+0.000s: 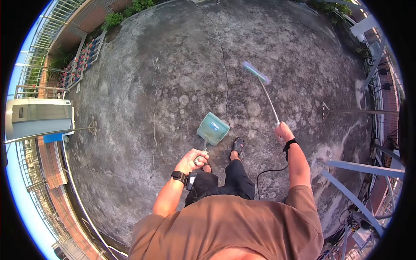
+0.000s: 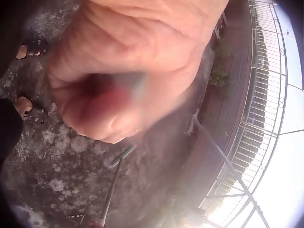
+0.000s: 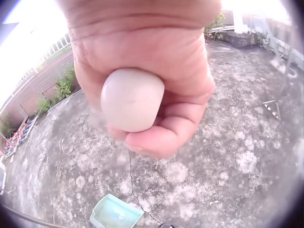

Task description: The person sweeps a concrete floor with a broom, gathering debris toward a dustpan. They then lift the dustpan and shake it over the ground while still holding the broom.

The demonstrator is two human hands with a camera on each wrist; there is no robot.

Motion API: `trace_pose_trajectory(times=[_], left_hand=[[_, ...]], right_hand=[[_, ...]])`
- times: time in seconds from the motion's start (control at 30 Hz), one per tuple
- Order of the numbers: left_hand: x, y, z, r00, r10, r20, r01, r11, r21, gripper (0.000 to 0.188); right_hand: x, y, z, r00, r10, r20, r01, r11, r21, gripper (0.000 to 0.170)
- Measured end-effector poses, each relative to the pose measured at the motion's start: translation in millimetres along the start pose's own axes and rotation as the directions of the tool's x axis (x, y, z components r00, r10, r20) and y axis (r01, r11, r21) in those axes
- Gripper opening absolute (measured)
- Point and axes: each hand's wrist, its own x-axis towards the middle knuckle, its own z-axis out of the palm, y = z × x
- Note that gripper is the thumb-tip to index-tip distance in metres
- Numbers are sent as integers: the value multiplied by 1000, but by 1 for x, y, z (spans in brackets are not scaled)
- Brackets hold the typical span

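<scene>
My left hand (image 1: 190, 161) grips the handle of a pale green dustpan (image 1: 213, 128), its fingers curled round it. The pan lies in front of my feet, its wide side turned forward. Farther out to the right, my right hand (image 1: 284, 131) holds a broom (image 1: 269, 100) by the top of its pale stick. The broom's head, bluish and slightly blurred, is ahead of the dustpan and apart from it. In the right wrist view, the rounded white end of the broom handle (image 3: 132, 99) pokes out of the fist. The left wrist view shows fingers closed round the dustpan's handle, mostly hidden.
Stained concrete floor (image 1: 182, 78) with a long crack surrounds my sandalled feet (image 1: 237, 149). On the left are a metal-sided box (image 1: 41, 117) and a rack of small pots (image 1: 84, 60). Metal struts (image 1: 364, 169) and cables line the right side. A black cord (image 1: 264, 172) hangs from my right wrist.
</scene>
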Motion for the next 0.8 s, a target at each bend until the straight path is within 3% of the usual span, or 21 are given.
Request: trace_pose_trajectory(times=[0.07,0.13,0.2,0.27,0.3,0.33,0.37,0.4,0.47,0.53,0.6,0.67,0.73,0.8], left_hand=[[7,9,7,1000,7,30,-8,1000,15,13],[3,18,22,999,15,-38,-13,999,44,11],[1,26,22,1000,-15,20,13,998,67,9],[-1,31,27,1000,29,-3,-29,996,80,10],[0,32,24,1000,19,-22,-17,997,80,10],[1,33,23,999,2,-40,1,996,84,10],[-3,33,31,996,47,-71,-39,993,110,10],[-5,35,32,997,33,-69,-27,996,89,10],[-5,37,27,1000,13,-5,-13,995,95,9],[-3,37,26,1000,15,-1,-14,994,111,9],[3,40,19,1000,23,0,-23,992,124,9],[13,40,13,989,-85,123,78,995,60,8],[13,35,14,995,-59,78,53,995,85,8],[12,35,14,998,-25,64,15,989,148,8]], right_hand=[[11,-19,0,999,32,-28,-32,999,-2,13],[4,-41,3,998,59,31,-58,998,-8,12],[24,-4,45,973,31,228,-21,999,-47,16],[-6,22,91,970,127,205,-103,987,-127,24],[-22,46,115,956,120,269,-63,976,-211,30],[-40,69,139,939,123,320,-78,985,-152,28],[-68,82,150,934,61,352,5,983,-185,27],[-101,67,142,878,154,453,-67,977,-204,39],[-144,57,131,751,178,636,-103,983,-154,31],[-179,51,120,782,86,618,-112,994,4,22],[-196,40,116,784,98,613,-200,975,100,18],[-217,8,93,798,186,573,-352,916,193,18],[-214,6,91,822,169,543,-343,909,236,19],[-197,1,90,900,100,424,-234,932,277,21]])
